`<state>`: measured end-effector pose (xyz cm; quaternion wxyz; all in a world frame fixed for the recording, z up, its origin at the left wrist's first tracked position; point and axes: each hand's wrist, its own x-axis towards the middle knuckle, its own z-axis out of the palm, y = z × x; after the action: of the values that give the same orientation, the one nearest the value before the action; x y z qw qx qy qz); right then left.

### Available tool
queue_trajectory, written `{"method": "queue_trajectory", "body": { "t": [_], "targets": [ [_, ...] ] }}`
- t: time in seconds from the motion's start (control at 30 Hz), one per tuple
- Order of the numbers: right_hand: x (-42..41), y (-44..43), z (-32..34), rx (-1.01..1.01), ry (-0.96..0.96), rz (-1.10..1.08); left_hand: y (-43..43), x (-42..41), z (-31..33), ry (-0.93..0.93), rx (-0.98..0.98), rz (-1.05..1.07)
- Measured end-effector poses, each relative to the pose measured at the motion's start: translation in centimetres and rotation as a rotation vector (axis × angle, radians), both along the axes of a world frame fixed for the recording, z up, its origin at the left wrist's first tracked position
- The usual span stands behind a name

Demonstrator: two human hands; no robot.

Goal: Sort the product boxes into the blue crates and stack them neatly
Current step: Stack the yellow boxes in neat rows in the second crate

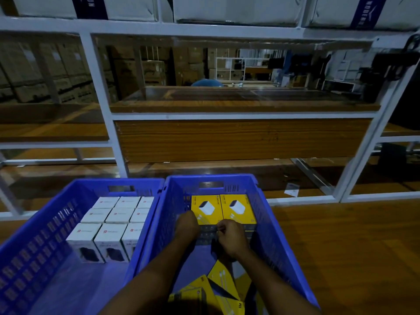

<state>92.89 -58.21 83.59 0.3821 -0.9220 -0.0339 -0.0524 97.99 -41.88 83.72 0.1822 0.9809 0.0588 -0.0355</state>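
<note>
Your left hand [186,226] and right hand [230,237] are reaching into the right blue crate [268,223], both resting against the near edge of the stacked yellow boxes [223,209] lying at twelve o'clock from them. Your right grip is curling closed; whether it is holding anything, you cannot tell. Your left grip is hiding its fingers, so its opening is unclear. Loose yellow boxes [218,289] are lying at six o'clock. At nine o'clock, white boxes [113,223] are filling the left blue crate [45,230]. Both crates are sitting on a wooden floor [341,246] before a white shelving frame [227,115]. Box lettering is too small to read.
</note>
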Motion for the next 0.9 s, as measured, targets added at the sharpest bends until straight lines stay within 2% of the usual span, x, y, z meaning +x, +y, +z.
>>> {"method": "queue_trajectory", "body": {
  "t": [0.1,0.23,0.37,0.47,0.63,0.7,0.8,0.9],
  "targets": [
    [-0.1,0.0,0.2,0.003,0.001,0.027,0.2,-0.3,0.2,-0.031,0.052,-0.022],
    [0.0,0.0,0.3,-0.035,0.052,0.067,-0.7,-1.3,1.1,0.001,0.169,-0.061],
    [-0.7,-0.1,1.5,-0.114,0.108,0.182,-1.7,-3.4,2.1,0.077,0.205,-0.052],
    [-1.6,-0.2,2.8,-0.120,0.159,0.229,-1.8,-4.0,3.6,0.069,0.263,-0.128],
    [-3.5,-0.6,4.2,-0.201,0.263,0.374,-0.7,-5.1,5.0,0.320,0.256,-0.487],
    [-4.9,-0.3,5.3,-0.256,0.333,0.454,0.2,-6.7,5.1,0.437,0.179,-0.508],
    [-6.4,0.6,5.9,-0.258,0.474,0.546,1.9,-8.9,5.0,0.491,0.214,-0.561],
    [-7.6,2.1,5.8,-0.270,0.466,0.614,2.6,-9.9,5.3,0.497,0.204,-0.563]
  ]
}}
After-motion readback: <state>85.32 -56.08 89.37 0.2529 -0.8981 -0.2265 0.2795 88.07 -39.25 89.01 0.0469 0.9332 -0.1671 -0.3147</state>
